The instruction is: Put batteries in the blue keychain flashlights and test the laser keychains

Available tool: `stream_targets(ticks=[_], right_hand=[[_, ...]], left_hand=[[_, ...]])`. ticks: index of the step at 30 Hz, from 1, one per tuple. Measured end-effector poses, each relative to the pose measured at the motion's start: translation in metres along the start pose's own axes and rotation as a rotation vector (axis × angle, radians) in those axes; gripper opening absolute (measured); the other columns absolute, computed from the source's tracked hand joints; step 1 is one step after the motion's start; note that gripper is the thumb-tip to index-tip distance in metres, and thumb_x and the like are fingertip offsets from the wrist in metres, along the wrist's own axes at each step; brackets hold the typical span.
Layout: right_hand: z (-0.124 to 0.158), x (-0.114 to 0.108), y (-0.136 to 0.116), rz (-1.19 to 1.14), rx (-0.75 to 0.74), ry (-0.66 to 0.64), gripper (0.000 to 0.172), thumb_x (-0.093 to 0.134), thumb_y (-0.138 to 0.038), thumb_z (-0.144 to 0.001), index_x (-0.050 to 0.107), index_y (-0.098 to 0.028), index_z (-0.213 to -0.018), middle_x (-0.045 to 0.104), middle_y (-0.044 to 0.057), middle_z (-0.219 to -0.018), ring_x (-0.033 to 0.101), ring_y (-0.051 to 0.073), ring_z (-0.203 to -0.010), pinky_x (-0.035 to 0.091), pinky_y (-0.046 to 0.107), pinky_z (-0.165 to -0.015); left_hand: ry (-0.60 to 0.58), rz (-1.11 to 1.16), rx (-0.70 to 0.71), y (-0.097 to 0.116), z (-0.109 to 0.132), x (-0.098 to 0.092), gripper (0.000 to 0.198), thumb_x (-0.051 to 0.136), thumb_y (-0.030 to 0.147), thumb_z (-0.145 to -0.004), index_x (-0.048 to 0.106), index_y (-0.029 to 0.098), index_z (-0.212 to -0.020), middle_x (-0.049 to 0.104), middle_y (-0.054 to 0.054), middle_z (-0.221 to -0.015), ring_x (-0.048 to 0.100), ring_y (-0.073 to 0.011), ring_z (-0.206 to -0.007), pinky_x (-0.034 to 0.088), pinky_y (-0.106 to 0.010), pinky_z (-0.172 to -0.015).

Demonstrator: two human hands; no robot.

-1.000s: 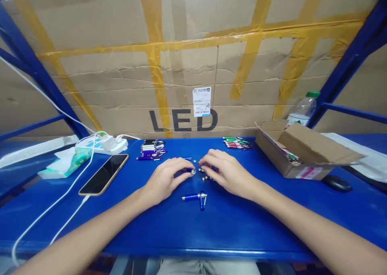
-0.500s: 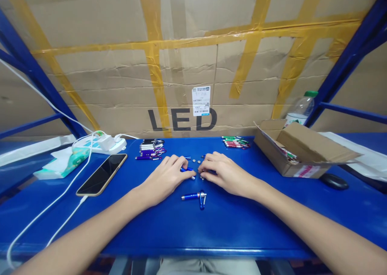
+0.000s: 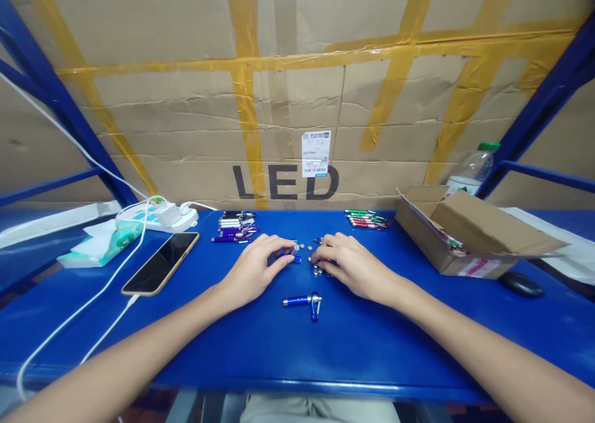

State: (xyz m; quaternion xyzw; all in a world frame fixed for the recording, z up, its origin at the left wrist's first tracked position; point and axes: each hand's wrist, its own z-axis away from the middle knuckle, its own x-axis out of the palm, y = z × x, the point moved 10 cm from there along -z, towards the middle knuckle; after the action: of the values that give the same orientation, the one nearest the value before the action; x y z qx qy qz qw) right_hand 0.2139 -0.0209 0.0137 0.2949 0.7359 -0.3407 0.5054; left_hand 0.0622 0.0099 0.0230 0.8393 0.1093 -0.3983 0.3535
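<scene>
Nearest the person, a blue torch (image 3: 296,301) lies on the table (image 3: 260,355), its clip (image 3: 315,309) at the right end. A mouse (image 3: 521,284) sits well right of it. Beyond the torch and leftward, the left hand (image 3: 252,267) pinches a blue tube (image 3: 292,259); beyond it and rightward, the right hand (image 3: 357,263) curls over silver discs (image 3: 310,248), and from here I can't tell if it grips one. A phone (image 3: 161,265) lies well left of the torch, an open box (image 3: 430,240) well right and beyond. Farther off, dark, white and purple torches (image 3: 233,231) lie leftward, green and red ones (image 3: 367,219) rightward.
</scene>
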Motion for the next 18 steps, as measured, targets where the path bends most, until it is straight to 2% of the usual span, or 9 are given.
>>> stream_targets(ticks=[10, 14, 18], right_hand=[[0.000, 0.001, -0.002, -0.010, -0.003, -0.007, 0.020, 0.054, -0.018, -0.109, 0.074, -0.022, -0.105, 0.070, 0.008, -0.105, 0.060, 0.025, -0.100, 0.040, 0.037, -0.087], [-0.001, 0.002, 0.002, 0.003, 0.015, -0.029, 0.022, 0.056, -0.013, -0.106, 0.075, -0.023, -0.109, 0.071, 0.008, -0.108, 0.060, 0.026, -0.101, 0.041, 0.038, -0.089], [0.000, 0.002, 0.003, -0.013, 0.025, -0.057, 0.018, 0.061, -0.011, -0.103, 0.074, -0.023, -0.105, 0.071, 0.007, -0.107, 0.061, 0.026, -0.101, 0.041, 0.038, -0.089]], left_hand=[[-0.086, 0.029, 0.044, 0.010, 0.002, 0.008, 0.021, 0.064, 0.032, -0.107, 0.075, 0.024, -0.123, 0.078, -0.005, -0.113, 0.065, -0.0236, -0.104, 0.049, -0.037, -0.095], [-0.095, 0.033, 0.051, 0.011, 0.002, 0.009, 0.022, 0.063, 0.033, -0.107, 0.075, 0.025, -0.123, 0.078, -0.005, -0.113, 0.065, -0.0238, -0.105, 0.049, -0.037, -0.096], [-0.089, 0.033, 0.061, 0.012, 0.002, 0.008, 0.021, 0.064, 0.032, -0.106, 0.075, 0.024, -0.123, 0.078, -0.005, -0.112, 0.065, -0.0237, -0.104, 0.049, -0.037, -0.095]])
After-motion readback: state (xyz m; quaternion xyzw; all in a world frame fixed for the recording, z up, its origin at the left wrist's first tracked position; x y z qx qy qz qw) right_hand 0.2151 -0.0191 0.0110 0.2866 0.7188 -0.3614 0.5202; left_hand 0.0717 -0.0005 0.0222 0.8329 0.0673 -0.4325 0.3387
